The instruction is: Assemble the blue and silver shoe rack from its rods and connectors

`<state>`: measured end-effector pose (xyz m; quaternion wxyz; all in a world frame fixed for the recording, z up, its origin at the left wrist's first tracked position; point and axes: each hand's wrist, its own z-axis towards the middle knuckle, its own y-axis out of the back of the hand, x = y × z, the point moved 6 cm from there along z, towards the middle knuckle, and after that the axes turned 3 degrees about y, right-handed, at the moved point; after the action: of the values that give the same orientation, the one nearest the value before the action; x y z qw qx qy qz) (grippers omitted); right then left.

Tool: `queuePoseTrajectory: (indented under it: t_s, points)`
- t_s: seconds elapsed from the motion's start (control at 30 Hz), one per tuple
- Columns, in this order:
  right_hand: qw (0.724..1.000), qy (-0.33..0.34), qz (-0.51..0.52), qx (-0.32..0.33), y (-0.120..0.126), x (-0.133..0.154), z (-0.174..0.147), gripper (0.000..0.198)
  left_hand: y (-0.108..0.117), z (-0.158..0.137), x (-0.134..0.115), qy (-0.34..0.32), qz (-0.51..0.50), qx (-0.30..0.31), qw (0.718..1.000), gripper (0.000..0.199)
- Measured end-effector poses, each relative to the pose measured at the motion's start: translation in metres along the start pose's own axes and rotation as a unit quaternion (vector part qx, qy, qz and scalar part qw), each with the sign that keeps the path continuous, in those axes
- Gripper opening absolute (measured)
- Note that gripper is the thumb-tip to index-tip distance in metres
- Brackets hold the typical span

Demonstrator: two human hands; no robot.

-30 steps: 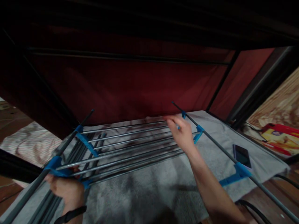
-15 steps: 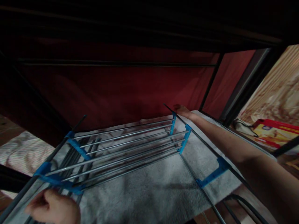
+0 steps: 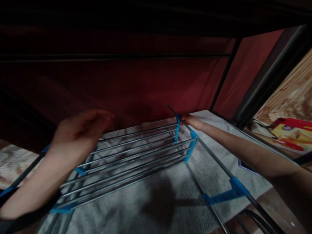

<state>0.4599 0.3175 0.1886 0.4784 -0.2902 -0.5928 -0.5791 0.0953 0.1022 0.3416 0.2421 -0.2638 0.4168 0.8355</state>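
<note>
Steel rack rods point(image 3: 136, 152) run crosswise between both hands.

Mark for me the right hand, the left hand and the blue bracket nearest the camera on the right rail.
right hand point(image 3: 192, 121), head view, on the knuckles beside the far end of the rail.
left hand point(image 3: 78, 131), head view, on the back of the raised hand.
blue bracket point(image 3: 225, 194), head view, on its arm below the rail.

Dark red fabric panel point(image 3: 136, 87) at back w/ black frame bars point(image 3: 224, 78). Grey towel point(image 3: 151, 198) spread underneath. Red-yellow package point(image 3: 290, 136) far right, by wood-grain board point(image 3: 292, 94). Striped cloth point(image 3: 12, 162) left.
</note>
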Motion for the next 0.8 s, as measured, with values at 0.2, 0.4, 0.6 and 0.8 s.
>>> queuePoseTrajectory:
  t_s: [0.2,0.4,0.6,0.8]
  points:
    - [0.997,0.039,-0.061,0.014,-0.003,0.005,0.007,0.025,-0.148,0.027,-0.012,-0.237,0.145,0.292,0.915,0.038]
    - [1.0,0.013,-0.025,0.001,-0.012,-0.001,0.017,0.03,-0.246,0.019,0.005,-0.275,0.2,0.349,0.873,0.039]
    - [1.0,0.01,-0.02,0.004,-0.014,-0.003,0.015,0.03,-0.282,0.025,0.013,-0.265,0.202,0.333,0.882,0.033]
    - [1.0,0.001,-0.016,0.005,-0.019,-0.009,0.017,0.03,-0.282,0.037,0.024,-0.269,0.199,0.298,0.894,0.04]
